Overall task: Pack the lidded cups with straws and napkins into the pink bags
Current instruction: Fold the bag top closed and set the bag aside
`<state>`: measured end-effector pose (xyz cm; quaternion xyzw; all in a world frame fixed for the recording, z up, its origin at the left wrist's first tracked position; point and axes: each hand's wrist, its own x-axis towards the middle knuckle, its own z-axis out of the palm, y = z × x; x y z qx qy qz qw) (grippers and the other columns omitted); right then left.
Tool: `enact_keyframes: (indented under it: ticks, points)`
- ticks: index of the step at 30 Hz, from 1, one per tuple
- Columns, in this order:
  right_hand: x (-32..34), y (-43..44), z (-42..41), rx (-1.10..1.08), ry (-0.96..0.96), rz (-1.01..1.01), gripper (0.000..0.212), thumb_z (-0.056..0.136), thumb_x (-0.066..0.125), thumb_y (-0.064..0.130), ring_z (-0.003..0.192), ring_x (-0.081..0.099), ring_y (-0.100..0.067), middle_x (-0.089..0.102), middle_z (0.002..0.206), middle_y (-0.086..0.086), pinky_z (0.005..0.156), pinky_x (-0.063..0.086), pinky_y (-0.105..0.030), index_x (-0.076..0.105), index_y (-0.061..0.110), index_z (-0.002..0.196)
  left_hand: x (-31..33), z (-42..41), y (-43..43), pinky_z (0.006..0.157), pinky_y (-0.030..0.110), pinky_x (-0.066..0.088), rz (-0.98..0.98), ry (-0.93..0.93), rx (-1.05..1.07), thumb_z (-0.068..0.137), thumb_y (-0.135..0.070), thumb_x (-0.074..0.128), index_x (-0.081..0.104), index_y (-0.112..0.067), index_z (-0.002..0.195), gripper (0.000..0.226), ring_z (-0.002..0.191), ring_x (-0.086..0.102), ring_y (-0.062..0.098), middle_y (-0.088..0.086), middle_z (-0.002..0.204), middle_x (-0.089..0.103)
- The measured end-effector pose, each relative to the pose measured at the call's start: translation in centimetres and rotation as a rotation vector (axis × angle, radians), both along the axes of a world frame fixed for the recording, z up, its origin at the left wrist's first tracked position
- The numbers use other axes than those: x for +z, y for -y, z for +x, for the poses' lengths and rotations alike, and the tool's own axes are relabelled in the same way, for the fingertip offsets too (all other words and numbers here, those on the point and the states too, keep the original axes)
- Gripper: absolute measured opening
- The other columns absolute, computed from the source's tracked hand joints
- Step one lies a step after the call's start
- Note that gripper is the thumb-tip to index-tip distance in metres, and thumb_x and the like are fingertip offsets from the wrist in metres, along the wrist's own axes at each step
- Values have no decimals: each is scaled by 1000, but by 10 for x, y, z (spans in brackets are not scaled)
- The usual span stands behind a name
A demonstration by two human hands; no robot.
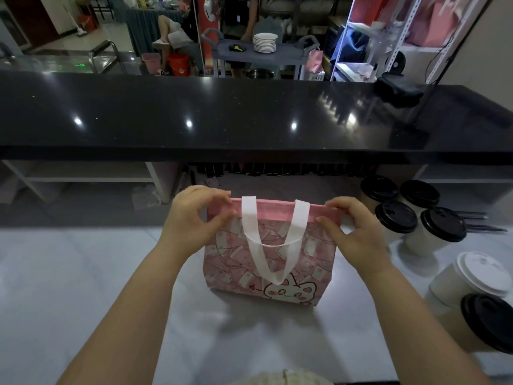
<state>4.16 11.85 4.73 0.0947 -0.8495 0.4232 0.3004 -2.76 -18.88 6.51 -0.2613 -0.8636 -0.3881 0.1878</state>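
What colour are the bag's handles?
White, on the pink bag with handles; head view.

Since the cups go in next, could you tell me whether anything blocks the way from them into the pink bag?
Yes: the pink bag is closed at the top, its rim pinched by the left hand and right hand. The counter between it and the cups looks bare.

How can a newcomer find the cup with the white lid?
Look right of the pink cartoon fabric bag on the pale worktop, where paper cups cluster. The white-lidded paper cup stands near the right edge; every neighbour has a black lid.
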Motion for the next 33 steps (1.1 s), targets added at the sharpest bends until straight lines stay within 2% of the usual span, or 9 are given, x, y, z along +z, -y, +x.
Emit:
enact_keyframes:
  ticks: [4, 8, 13, 18, 21, 23, 25, 27, 33]
  points:
    - [11, 8, -6, -63, 204, 13, 30, 80, 76, 12, 94, 59, 3, 65, 95, 20, 78, 42, -7, 66, 34, 98, 2, -3, -12, 92, 51, 46, -90, -55, 105, 78, -21, 81, 73, -18, 105, 29, 95, 61, 15, -10, 95, 70]
    - [15, 8, -9, -143, 251, 115, 23, 83, 67, 2, 87, 57, 3, 62, 83, 17, 70, 41, -6, 67, 25, 84, 3, -9, -9, 91, 47, 40, -235, -119, 150, 81, -18, 78, 76, -21, 89, 9, 94, 62, 23, -7, 87, 71]
    - [22, 5, -13, -165, 237, 242, 22, 81, 62, -6, 76, 57, -13, 60, 77, 7, 67, 51, -32, 65, 15, 77, 8, -8, -14, 89, 43, 35, -288, -126, 163, 81, -7, 76, 74, -15, 85, 10, 91, 61, 26, -4, 81, 69]
    - [39, -6, -3, -7, 325, 64, 23, 93, 62, 15, 95, 61, 2, 66, 98, 20, 77, 47, -15, 67, 37, 97, 22, -3, -5, 78, 25, 52, -76, 168, 51, 89, -33, 65, 71, -31, 98, 11, 90, 59, -4, -25, 89, 64]
    - [54, 4, -4, 20, 273, 20, 18, 92, 63, 28, 101, 60, 3, 65, 105, 24, 85, 47, -19, 68, 38, 105, 37, 2, -22, 81, 22, 48, 0, 58, 41, 89, -56, 54, 73, -32, 101, 32, 92, 60, -6, -26, 91, 65]
    - [60, 22, -11, 46, 299, 177, 23, 86, 68, 37, 103, 57, 0, 64, 106, 23, 90, 45, -25, 70, 32, 109, 45, 3, -44, 89, 32, 46, -165, -33, -16, 85, -61, 54, 75, -32, 101, 39, 95, 60, 2, -19, 94, 69]
    - [59, 39, -19, 56, 351, 517, 30, 85, 67, 42, 104, 54, -9, 63, 107, 16, 91, 44, -31, 68, 28, 112, 42, 5, -64, 97, 37, 36, -409, -78, -40, 87, -60, 55, 73, -37, 104, 34, 101, 58, 8, -17, 99, 69]
    - [52, 50, -25, 17, 385, 672, 21, 89, 63, 34, 100, 56, -18, 65, 103, 7, 86, 44, -37, 69, 25, 106, 30, 5, -74, 100, 36, 27, -516, -61, -44, 91, -51, 56, 69, -42, 107, 23, 104, 55, 8, -19, 101, 68]
    - [34, 61, -21, -56, 185, 632, 11, 78, 68, 3, 70, 60, -27, 63, 70, 0, 67, 31, -33, 69, 14, 75, 7, 12, -78, 100, 42, 28, -409, -142, 36, 88, -17, 65, 74, -22, 87, 10, 87, 62, 23, -6, 82, 69]
